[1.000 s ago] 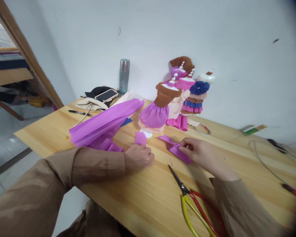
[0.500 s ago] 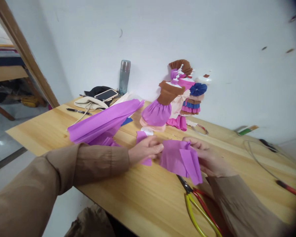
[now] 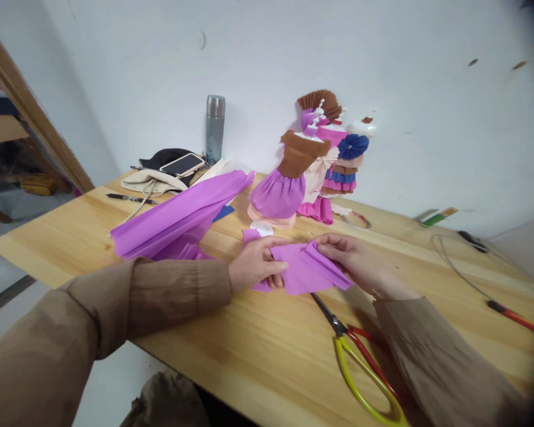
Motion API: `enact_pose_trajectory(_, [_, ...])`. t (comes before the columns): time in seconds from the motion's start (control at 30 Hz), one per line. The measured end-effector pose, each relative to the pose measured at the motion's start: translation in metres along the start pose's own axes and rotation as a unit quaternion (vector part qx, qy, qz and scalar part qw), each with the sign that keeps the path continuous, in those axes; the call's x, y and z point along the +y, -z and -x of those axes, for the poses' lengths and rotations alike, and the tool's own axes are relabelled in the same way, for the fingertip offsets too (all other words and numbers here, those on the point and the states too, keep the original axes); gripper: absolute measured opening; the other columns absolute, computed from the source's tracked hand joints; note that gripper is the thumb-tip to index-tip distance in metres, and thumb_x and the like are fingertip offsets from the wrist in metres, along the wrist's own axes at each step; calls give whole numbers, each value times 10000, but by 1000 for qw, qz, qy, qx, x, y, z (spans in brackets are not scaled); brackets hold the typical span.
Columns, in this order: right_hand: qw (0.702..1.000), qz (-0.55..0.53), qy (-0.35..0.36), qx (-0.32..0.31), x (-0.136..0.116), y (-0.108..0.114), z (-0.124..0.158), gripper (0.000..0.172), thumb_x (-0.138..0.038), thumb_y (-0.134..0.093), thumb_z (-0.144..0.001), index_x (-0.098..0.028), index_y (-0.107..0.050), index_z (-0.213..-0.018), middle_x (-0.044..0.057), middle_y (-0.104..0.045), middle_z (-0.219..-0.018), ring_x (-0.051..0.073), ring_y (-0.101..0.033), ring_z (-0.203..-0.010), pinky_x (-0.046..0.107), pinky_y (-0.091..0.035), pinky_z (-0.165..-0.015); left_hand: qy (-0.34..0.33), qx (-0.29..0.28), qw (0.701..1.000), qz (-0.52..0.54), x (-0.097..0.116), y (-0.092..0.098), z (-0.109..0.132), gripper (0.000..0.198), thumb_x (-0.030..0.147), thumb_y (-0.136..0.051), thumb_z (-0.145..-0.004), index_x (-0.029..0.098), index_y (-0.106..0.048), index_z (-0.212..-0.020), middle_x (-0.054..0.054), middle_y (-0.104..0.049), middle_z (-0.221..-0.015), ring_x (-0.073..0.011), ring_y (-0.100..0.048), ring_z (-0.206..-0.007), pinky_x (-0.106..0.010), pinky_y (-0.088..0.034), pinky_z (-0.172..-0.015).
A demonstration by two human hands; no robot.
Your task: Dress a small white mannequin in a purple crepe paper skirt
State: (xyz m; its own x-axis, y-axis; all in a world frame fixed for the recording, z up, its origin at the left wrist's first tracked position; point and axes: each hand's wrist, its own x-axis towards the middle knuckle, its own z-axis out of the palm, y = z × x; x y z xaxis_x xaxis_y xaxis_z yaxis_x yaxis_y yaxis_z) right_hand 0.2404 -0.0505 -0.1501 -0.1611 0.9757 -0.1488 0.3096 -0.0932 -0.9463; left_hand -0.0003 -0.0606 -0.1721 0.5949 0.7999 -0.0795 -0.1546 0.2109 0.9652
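Note:
Between my hands a small piece of purple fabric (image 3: 309, 270) is held up just above the table. My left hand (image 3: 260, 261) pinches its left edge between thumb and fingers. At its upper right, my right hand (image 3: 349, 258) grips a gathered corner, where the cloth folds over. Behind my left hand another purple scrap (image 3: 251, 236) lies partly hidden on the wood, beside a white disc (image 3: 261, 228). Scissors (image 3: 338, 329) with one yellow and one red handle lie below the held piece, close to my right sleeve.
A long purple cloth (image 3: 178, 216) lies at left, near a pen (image 3: 131, 198), a phone (image 3: 182, 165) and a thermos (image 3: 215, 130). Small dress forms in coloured fabric, one in a brown bodice (image 3: 300, 157), stand against the wall. A red-handled tool (image 3: 518, 320) with a cable lies at right.
My left hand has taken hold of the purple piece's left edge, where it was blurred beside it before. The piece is raised and turned a little, and its folded flap has swung. The view shifted slightly.

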Motion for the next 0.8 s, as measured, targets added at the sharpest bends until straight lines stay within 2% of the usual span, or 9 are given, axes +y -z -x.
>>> enact_pose_trajectory(0.1, [999,29,-2,39,5,-1,-7,487,-595,-837,-593,-184,-707,-818,42,-721,-725,146,-609,-578,284,-489,-558,20,2,999,-30,-1,-3,3,648,155,-646,-812,84,-445,-1424,46,-619,-528,-102,-587,-449,-189,-468,-469])
enact_pose_trajectory(0.17, [997,50,7,62,6,-2,-9,466,-573,-852,-553,-179,-717,-760,46,-719,-715,142,-594,-579,277,-474,-548,22,32,999,-36,1,-6,5,594,161,-637,-830,93,-457,-1393,54,-614,-566,-93,-571,-428,-189,-457,-442])
enact_pose_trajectory(0.3, [992,60,34,107,-17,-1,3,385,-477,-869,-548,-186,-730,-757,23,-678,-650,100,-502,-498,239,-376,-453,16,153,988,-15,17,-6,6,286,183,-607,-877,121,-546,-1150,85,-532,-565,-46,-456,-352,-157,-342,-368])
enact_pose_trajectory(0.37, [996,19,49,75,-40,-3,15,373,-452,-832,-633,-178,-760,-875,23,-667,-662,93,-511,-497,234,-379,-451,23,213,977,24,31,-1,6,72,206,-580,-912,146,-550,-935,85,-479,-555,-24,-404,-341,-143,-245,-345])
enact_pose_trajectory(0.43, [995,-29,71,60,-60,-8,22,353,-419,-814,-670,-183,-765,-927,17,-651,-647,91,-513,-489,222,-343,-419,45,269,959,82,46,6,3,142,213,-551,-937,158,-506,-814,70,-476,-580,-8,-381,-352,-140,-206,-352])
enact_pose_trajectory(0.5, [989,-62,92,94,-72,-15,19,309,-345,-822,-653,-188,-760,-911,13,-667,-689,76,-517,-505,215,-381,-445,78,305,942,113,58,14,-3,149,216,-490,-971,160,-511,-834,44,-525,-643,-17,-420,-380,-143,-238,-366])
enact_pose_trajectory(0.63, [981,-90,104,134,-66,-30,-7,417,-307,-815,-609,-210,-735,-1007,70,-742,-1022,122,-621,-652,251,-477,-515,108,315,935,124,63,29,-22,426,410,-293,-1047,150,-556,-836,-26,-578,-691,-86,-537,-523,-187,-453,-494])
enact_pose_trajectory(0.7, [980,-50,144,130,-60,-34,-17,510,-327,-816,-623,-216,-711,-1110,98,-727,-1162,201,-689,-889,338,-571,-712,108,312,933,141,61,34,-31,524,485,-249,-1042,147,-592,-835,-66,-621,-743,-117,-588,-614,-209,-506,-576])
enact_pose_trajectory(0.8, [969,-2,200,144,-60,-36,-24,584,-375,-814,-650,-203,-679,-1192,125,-691,-1281,275,-662,-1135,468,-532,-980,83,281,938,184,56,37,-38,586,536,-235,-1029,144,-621,-827,-106,-667,-864,-144,-638,-728,-229,-529,-663])
